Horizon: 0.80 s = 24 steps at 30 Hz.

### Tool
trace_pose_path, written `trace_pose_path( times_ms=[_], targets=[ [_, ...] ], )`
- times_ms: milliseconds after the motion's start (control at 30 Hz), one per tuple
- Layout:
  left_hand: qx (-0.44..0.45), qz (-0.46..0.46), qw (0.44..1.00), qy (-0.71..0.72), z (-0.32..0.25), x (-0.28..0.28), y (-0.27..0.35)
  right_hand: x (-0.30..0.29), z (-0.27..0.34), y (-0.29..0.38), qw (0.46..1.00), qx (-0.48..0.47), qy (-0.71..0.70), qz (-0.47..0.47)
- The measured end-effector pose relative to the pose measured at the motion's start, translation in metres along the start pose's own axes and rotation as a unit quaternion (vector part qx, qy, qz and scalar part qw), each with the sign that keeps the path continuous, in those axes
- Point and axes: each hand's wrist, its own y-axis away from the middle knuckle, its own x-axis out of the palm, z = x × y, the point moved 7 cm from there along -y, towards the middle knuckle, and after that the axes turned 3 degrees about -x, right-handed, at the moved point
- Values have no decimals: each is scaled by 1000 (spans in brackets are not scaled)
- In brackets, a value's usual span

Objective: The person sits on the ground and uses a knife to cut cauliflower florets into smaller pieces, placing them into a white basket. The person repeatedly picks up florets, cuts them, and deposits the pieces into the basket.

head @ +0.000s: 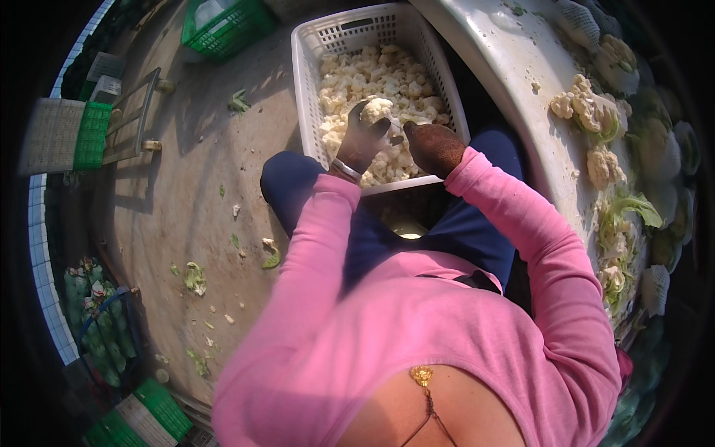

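My left hand (363, 137), in a dark glove, holds a cauliflower floret (376, 110) with the fingers curled around it. Close beside it, my right hand (435, 148) is gloved and closed in a fist. A thin tool seems to be in that fist, mostly hidden and too small to name. Both hands are above a white plastic crate (301, 89) between my knees. Cut cauliflower florets (385, 72) fill much of the crate.
On my right runs a pale worktop (503, 61) with cauliflower pieces (592, 112), leaves (634, 208) and netted cauliflower heads (617, 61). Scraps (195, 278) litter the floor (167, 234). A green crate (229, 28) stands ahead; a wheeled frame (134, 117) stands left.
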Motion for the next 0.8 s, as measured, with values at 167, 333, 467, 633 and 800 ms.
trace_pose_path(
  times_ms=[167, 333, 467, 633, 800],
  targets=[
    [107, 19, 980, -166, -8, -7, 0, 7, 0, 3, 999, -46, 8, -12],
    [195, 13, 923, -333, -41, -10, 2, -27, -49, 13, 987, 147, 66, 1],
    [23, 47, 940, -338, -23, 3, 4, -43, -20, -11, 941, 4, -280, -190],
    [-89, 49, 988, 119, -11, 15, 14, 0, -25, -37, 891, 101, -434, -85],
    [16, 71, 987, -142, -30, 10, 15, 10, -43, -25, 654, 157, -740, -15]
  ],
)
